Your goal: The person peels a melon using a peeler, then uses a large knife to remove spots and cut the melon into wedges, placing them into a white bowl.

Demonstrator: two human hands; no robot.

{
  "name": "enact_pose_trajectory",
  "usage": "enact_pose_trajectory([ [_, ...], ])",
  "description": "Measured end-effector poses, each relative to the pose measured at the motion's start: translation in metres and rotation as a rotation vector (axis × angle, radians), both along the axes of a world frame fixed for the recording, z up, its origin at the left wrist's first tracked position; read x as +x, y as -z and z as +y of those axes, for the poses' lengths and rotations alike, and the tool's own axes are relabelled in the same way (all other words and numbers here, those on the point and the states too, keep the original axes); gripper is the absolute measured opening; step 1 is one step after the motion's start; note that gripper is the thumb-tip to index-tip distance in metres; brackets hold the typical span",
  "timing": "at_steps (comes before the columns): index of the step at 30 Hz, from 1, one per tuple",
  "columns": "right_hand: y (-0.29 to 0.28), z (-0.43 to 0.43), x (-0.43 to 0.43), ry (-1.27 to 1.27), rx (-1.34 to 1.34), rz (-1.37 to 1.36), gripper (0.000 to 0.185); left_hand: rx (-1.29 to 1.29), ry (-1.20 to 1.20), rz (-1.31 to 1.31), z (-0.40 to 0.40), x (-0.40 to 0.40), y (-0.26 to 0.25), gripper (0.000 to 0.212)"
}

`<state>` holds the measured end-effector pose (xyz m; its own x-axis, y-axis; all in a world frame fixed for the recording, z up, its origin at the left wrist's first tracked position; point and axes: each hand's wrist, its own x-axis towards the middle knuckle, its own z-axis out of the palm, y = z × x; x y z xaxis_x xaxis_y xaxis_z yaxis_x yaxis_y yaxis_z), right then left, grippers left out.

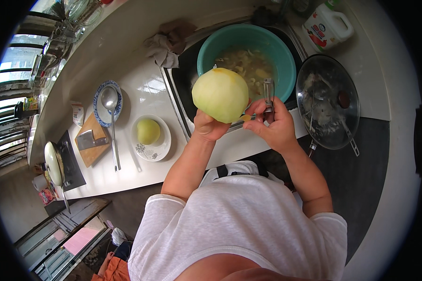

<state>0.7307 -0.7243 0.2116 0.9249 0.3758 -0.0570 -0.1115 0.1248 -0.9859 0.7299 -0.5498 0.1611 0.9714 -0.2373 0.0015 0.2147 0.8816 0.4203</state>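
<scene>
My left hand (210, 127) holds a large, round, pale green peeled fruit or melon (219, 95) from below, above the sink's front edge. In my right hand (276, 126) is a metal peeler (268, 92), standing upright between the fingers. A small yellowish piece of peel (245, 118) shows between my right thumb and the fruit; whether it is still attached I cannot tell. Behind the fruit, a green plastic basin (288, 70) sits in the metal sink (183, 95). Cloudy water with peelings (248, 58) fills its bottom, partly hidden by the fruit.
Left on the counter are a white bowl (166, 131) holding a smaller pale green fruit (148, 131), a ladle (109, 100) on a blue-rimmed dish (99, 114), and a cleaver (88, 139) on a cutting board (90, 158). A lidded pan (323, 105) stands right, near a white jug (332, 28).
</scene>
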Motion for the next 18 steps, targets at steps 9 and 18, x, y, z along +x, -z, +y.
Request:
enact_pose_trajectory([
  [9, 0.015, -0.035, 0.069, 0.182, -0.576, -0.361, 0.029, -0.156, 0.076, -0.001, 0.007, -0.014, 0.017, 0.088],
  [18, -0.025, -0.024, 0.046, -0.090, -0.451, -0.651, 0.023, -0.294, 0.164, -0.076, 0.009, -0.007, 0.029, 0.088],
])
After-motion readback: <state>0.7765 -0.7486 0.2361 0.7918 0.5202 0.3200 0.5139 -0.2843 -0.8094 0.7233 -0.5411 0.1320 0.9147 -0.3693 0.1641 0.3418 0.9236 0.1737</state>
